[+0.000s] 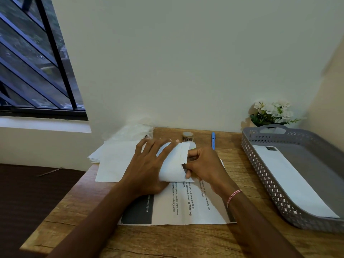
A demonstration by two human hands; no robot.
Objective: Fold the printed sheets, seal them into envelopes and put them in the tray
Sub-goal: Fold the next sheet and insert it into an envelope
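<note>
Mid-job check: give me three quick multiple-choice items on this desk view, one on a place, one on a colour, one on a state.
1. Where is the grey tray? A) right side of the desk B) left side C) on the floor
2. The pen's colour? A) red B) blue C) black
3. What is the right hand doing? A) lying flat B) pinching the envelope C) holding the pen
Key: 1 A, it stands right, near the flowers; 2 B, its barrel is blue; 3 B, its fingers curl on the envelope's edge.
</note>
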